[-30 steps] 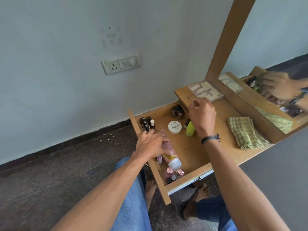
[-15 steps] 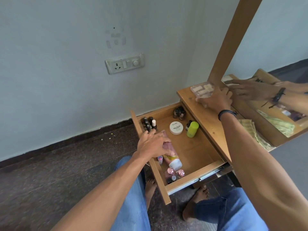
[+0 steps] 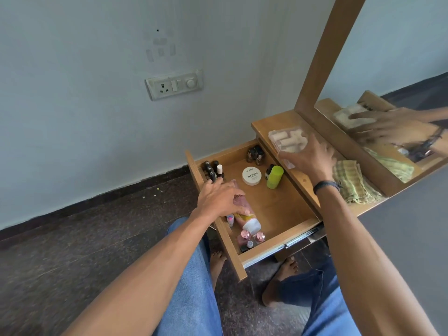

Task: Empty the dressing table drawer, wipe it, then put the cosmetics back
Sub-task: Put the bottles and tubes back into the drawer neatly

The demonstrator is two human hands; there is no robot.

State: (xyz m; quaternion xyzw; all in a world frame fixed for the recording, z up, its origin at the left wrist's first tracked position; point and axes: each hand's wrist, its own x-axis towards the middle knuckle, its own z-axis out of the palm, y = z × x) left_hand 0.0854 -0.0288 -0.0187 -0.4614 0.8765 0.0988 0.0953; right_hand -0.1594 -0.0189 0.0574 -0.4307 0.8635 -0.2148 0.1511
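Several btls [image 3: 213, 169], jar [image 3: 252, 176], tube [image 3: 243, 218] in drawer [image 3: 278, 209]

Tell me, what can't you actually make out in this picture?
Head view only:
- Pink tube: the left hand covers its label and hides any grip.
- Right hand: motion blur hides whether it holds the clear box.
- Small bottles in the drawer's near corner: too small to read.

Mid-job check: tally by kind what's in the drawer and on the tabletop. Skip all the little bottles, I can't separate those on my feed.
Jar: 1
Green bottle: 1
Tube: 1
Box: 1
Cloth: 1
Total: 5, with the little bottles and the small pink item beside the tube left out.
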